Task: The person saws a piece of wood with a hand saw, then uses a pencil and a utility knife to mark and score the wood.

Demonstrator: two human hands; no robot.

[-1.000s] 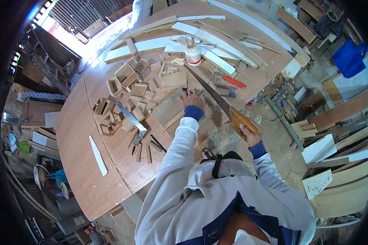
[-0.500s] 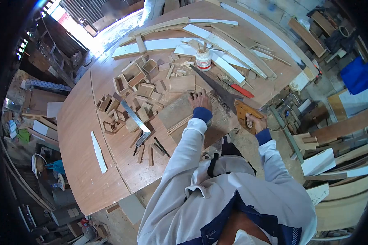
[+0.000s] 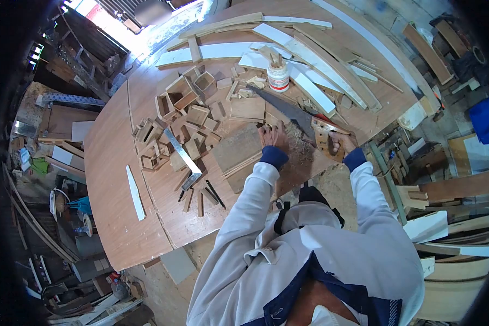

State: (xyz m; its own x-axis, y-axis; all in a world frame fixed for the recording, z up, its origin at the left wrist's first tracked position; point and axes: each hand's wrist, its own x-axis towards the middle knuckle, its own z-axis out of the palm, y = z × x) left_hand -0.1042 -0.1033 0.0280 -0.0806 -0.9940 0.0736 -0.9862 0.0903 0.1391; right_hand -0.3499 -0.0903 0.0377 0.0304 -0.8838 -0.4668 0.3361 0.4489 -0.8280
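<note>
My right hand [image 3: 342,143] is wrapped round the wooden handle of a handsaw [image 3: 294,114], whose blade points up and left over the table. My left hand [image 3: 274,136] presses down at the right end of a flat wooden board [image 3: 236,152], its fingers bent; whether it pinches a small piece is too small to tell. Sawdust [image 3: 299,155] lies between the two hands. Thin strips rest along the board's lower edge. Above the left hand is a flat rectangular wood piece [image 3: 248,108].
A white jar [image 3: 278,77] holding sticks stands beyond the saw. Small wooden boxes [image 3: 183,93], a metal square [image 3: 182,152] and a white strip [image 3: 135,193] lie to the left on the table [image 3: 111,217]. Long curved pieces [image 3: 223,51] lie at the back.
The saw and my right hand have moved up and away from my body, toward the jar. My left hand stays at the board. The whole view has shifted slightly.
</note>
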